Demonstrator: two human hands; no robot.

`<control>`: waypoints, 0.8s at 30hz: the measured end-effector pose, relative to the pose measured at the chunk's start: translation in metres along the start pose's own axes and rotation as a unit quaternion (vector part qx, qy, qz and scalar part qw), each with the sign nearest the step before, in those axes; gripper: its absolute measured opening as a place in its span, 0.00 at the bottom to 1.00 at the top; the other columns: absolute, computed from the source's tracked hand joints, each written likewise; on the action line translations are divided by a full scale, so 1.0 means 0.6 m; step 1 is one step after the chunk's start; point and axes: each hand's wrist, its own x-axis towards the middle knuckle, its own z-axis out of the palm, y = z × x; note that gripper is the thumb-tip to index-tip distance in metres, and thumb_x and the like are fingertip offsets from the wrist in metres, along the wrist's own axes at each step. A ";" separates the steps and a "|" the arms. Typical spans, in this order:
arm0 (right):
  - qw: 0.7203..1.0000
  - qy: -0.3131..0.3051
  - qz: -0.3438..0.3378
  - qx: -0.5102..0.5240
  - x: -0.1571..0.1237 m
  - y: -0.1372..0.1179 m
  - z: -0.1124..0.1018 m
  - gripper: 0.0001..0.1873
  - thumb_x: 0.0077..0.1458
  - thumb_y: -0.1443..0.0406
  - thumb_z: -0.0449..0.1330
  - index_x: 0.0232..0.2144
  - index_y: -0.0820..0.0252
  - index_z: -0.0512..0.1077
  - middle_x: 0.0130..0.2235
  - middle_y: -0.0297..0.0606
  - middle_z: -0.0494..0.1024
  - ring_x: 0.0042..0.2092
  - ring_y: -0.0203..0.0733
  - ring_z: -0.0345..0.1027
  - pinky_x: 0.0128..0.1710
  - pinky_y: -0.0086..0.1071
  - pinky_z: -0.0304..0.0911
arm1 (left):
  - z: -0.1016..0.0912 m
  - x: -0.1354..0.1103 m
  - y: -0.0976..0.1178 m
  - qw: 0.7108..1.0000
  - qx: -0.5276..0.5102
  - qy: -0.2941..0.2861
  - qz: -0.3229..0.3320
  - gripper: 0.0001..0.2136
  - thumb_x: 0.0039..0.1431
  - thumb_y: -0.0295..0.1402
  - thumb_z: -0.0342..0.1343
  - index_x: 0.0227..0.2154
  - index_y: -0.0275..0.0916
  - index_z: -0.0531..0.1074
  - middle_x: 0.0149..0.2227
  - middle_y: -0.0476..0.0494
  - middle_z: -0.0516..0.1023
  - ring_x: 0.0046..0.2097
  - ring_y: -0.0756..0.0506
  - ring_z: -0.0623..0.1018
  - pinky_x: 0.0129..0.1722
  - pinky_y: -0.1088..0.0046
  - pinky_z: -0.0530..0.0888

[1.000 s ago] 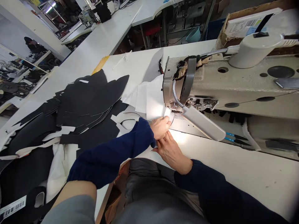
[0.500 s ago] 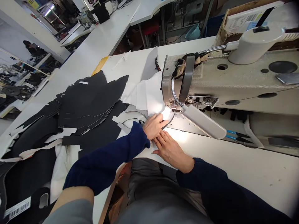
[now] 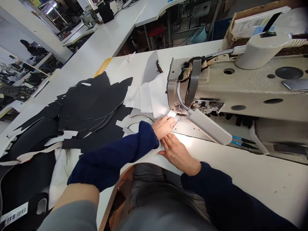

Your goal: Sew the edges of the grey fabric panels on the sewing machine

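Observation:
My left hand [image 3: 164, 127] is at the needle area of a sewing machine [image 3: 179, 107], its bent fingers closed on a piece of fabric that is mostly hidden under it. Just nearer to me, my right hand [image 3: 177, 153] lies flat with fingers stretched, its fingertips against the left hand and the edge of the work. A lit lamp [image 3: 209, 126] on a flexible neck shines on this spot. Fanned white fabric pieces [image 3: 157, 96] lie beyond my left hand, and a grey and white curved piece [image 3: 134, 121] rests beside its wrist.
Stacked black cut pieces [image 3: 93, 102] cover the table to the left, with pale strips among them. Blue-handled snips [image 3: 237, 140] lie under the machine arm. An open cardboard box [image 3: 255, 22] stands behind the machine. A person [image 3: 31, 48] sits far off at upper left.
My left hand has shifted slightly away from me and right, toward the needle, its fingers now covering more of the fabric. The dark fabric edge beside it shows less. My right hand has barely moved.

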 end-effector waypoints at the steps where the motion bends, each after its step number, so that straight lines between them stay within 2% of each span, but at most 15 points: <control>1: 1.000 0.004 0.005 0.000 -0.002 0.003 0.000 0.34 0.60 0.53 0.54 0.52 0.84 0.66 0.53 0.65 0.69 0.58 0.60 0.59 0.58 0.49 0.56 | -0.004 0.001 -0.008 1.000 -0.006 0.004 0.012 0.11 0.64 0.27 0.44 0.46 0.34 0.67 0.46 0.37 0.69 0.48 0.41 0.68 0.41 0.67 0.69; 3: 1.000 0.003 0.014 -0.003 -0.005 0.008 -0.002 0.33 0.61 0.54 0.53 0.52 0.84 0.66 0.54 0.65 0.68 0.59 0.59 0.59 0.58 0.49 0.56 | -0.012 -0.002 -0.034 0.997 -0.029 0.015 0.069 0.13 0.62 0.28 0.48 0.49 0.33 0.67 0.50 0.34 0.68 0.52 0.40 0.67 0.46 0.66 0.68; 5: 1.000 -0.004 0.020 -0.008 -0.007 0.011 -0.006 0.32 0.61 0.55 0.53 0.52 0.84 0.66 0.54 0.65 0.67 0.59 0.59 0.59 0.59 0.48 0.55 | -0.017 -0.010 -0.068 0.983 -0.059 0.018 0.174 0.17 0.61 0.32 0.51 0.52 0.33 0.66 0.55 0.32 0.66 0.55 0.40 0.65 0.51 0.65 0.66; 7: 1.000 -0.010 0.022 -0.014 -0.007 0.011 -0.010 0.31 0.62 0.56 0.53 0.52 0.84 0.66 0.55 0.65 0.67 0.58 0.59 0.60 0.58 0.48 0.56 | -0.017 -0.019 -0.099 0.963 -0.075 0.009 0.258 0.20 0.60 0.36 0.52 0.55 0.35 0.65 0.59 0.34 0.64 0.58 0.40 0.64 0.53 0.66 0.65; 8: 1.000 -0.012 0.022 -0.016 -0.007 0.011 -0.011 0.31 0.62 0.56 0.52 0.52 0.84 0.66 0.54 0.65 0.67 0.58 0.59 0.60 0.58 0.48 0.56 | -0.015 -0.023 -0.109 0.959 -0.071 0.001 0.274 0.22 0.60 0.38 0.53 0.56 0.37 0.64 0.60 0.36 0.63 0.58 0.40 0.64 0.52 0.66 0.66; 10: 0.999 -0.010 0.022 -0.022 -0.008 0.011 -0.012 0.31 0.62 0.56 0.52 0.51 0.85 0.67 0.54 0.66 0.67 0.57 0.60 0.61 0.57 0.49 0.57 | -0.008 -0.027 -0.116 0.965 -0.041 -0.014 0.261 0.22 0.62 0.38 0.51 0.58 0.41 0.62 0.62 0.39 0.60 0.59 0.41 0.63 0.47 0.67 0.68; 14: 1.000 -0.010 0.018 -0.015 -0.008 0.011 -0.011 0.30 0.62 0.57 0.53 0.51 0.86 0.66 0.54 0.68 0.67 0.57 0.60 0.60 0.57 0.49 0.57 | 0.005 -0.028 -0.092 0.980 0.022 -0.015 0.198 0.18 0.66 0.37 0.46 0.57 0.43 0.62 0.63 0.42 0.59 0.55 0.40 0.65 0.40 0.68 0.68; 18: 0.999 -0.014 0.011 -0.031 -0.008 0.015 -0.013 0.29 0.63 0.58 0.51 0.51 0.85 0.67 0.54 0.66 0.68 0.57 0.60 0.61 0.57 0.49 0.59 | 0.013 -0.028 -0.076 0.985 0.016 0.000 0.171 0.19 0.64 0.34 0.48 0.57 0.43 0.61 0.61 0.40 0.61 0.50 0.41 0.68 0.42 0.67 0.68; 24: 0.999 -0.014 0.010 -0.035 -0.012 0.028 -0.018 0.28 0.64 0.59 0.50 0.52 0.85 0.66 0.53 0.65 0.69 0.56 0.59 0.62 0.56 0.48 0.59 | 0.030 -0.023 -0.078 0.985 -0.003 0.024 0.171 0.19 0.65 0.35 0.48 0.58 0.40 0.60 0.59 0.40 0.63 0.47 0.43 0.69 0.44 0.68 0.68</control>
